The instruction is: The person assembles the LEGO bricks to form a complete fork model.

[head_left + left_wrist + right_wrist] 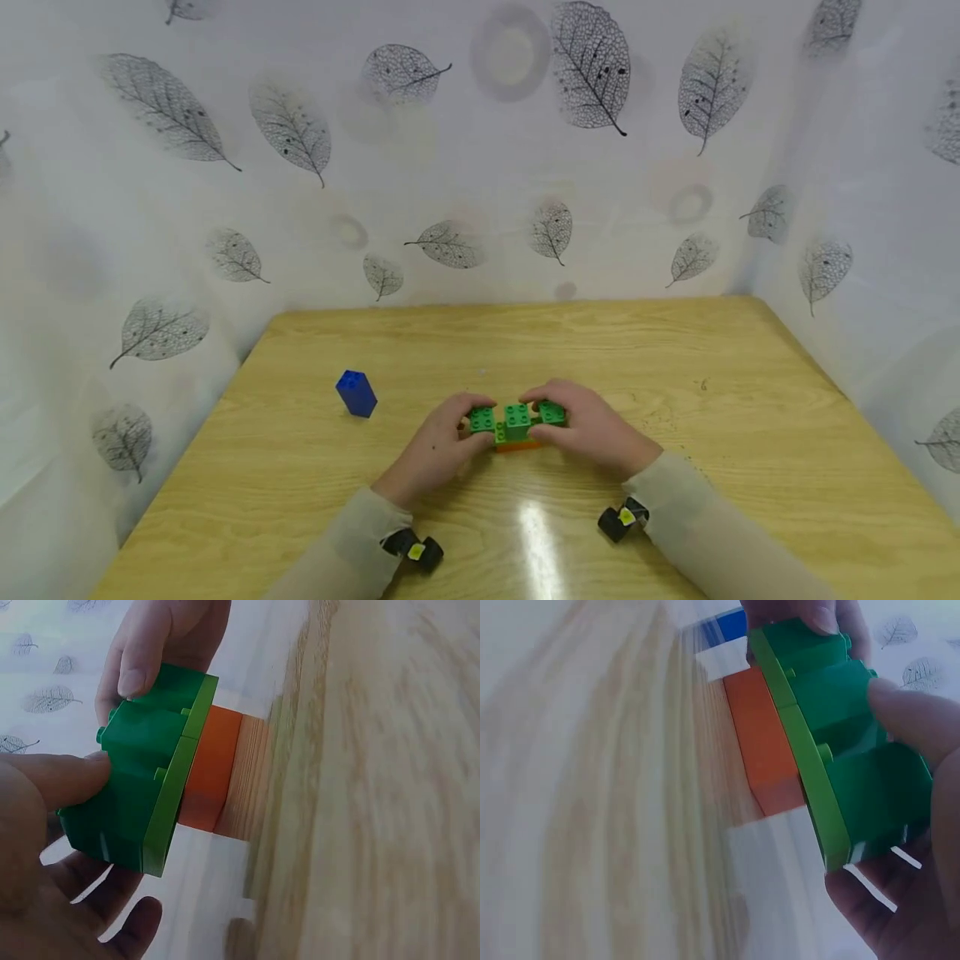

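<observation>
On the table stands a toy building-brick assembly: an orange brick (214, 765) at the bottom, light green thin bricks (810, 776) across it, and three dark green bricks on top. My left hand (442, 437) pinches the left dark green brick (482, 420) between thumb and fingers. On the other end, the right dark green brick (552, 413) is held by my right hand (592, 427), its thumb at the near side. Between the hands, the middle dark green brick (517, 422) shows its studs. The light green layer overhangs the orange brick at both ends.
A tall blue brick (357, 394) stands on the wooden table (660, 350), back and left of the hands. White leaf-printed cloth (465, 167) hangs behind the table and at both sides. Each wrist carries a small black camera.
</observation>
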Available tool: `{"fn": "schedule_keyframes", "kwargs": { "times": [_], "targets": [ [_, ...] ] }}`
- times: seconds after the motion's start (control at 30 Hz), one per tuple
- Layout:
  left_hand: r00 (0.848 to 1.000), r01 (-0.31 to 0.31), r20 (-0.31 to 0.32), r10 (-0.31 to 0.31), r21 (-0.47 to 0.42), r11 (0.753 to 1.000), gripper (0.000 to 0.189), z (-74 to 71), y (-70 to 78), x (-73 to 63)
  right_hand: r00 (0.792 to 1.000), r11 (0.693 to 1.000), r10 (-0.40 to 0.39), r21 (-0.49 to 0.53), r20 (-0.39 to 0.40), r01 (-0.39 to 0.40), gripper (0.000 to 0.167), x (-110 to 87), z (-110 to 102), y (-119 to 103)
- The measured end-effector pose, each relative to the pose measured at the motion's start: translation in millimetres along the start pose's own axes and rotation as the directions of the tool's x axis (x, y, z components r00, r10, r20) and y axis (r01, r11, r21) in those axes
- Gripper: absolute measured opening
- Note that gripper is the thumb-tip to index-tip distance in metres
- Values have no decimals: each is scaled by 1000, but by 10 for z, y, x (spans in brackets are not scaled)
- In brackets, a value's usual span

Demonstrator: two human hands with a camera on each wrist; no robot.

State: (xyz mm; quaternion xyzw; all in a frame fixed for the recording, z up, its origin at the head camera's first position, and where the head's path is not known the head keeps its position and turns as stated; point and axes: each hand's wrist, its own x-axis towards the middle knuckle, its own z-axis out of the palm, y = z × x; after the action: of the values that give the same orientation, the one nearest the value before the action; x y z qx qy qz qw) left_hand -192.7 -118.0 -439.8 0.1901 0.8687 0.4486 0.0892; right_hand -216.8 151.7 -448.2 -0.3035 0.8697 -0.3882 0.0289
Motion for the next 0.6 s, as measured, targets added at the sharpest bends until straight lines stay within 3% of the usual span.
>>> {"fn": "schedule_keyframes", "kwargs": {
  "times": [0.17, 0.37, 0.6],
  "targets": [
    [994, -112, -9, 113, 91, 990, 37, -3, 23, -6, 1000, 999, 9, -42, -18, -10, 40, 17, 19, -61],
    [990, -141, 14, 141, 157, 977, 40, 4, 25, -4, 999, 999, 34, -32, 0, -34, 38, 20, 31, -74],
    [977, -211, 14, 214, 240, 947, 40, 10, 52, -16, 1000, 999, 29, -20, 8, -29, 35, 31, 47, -78]
  ]
}}
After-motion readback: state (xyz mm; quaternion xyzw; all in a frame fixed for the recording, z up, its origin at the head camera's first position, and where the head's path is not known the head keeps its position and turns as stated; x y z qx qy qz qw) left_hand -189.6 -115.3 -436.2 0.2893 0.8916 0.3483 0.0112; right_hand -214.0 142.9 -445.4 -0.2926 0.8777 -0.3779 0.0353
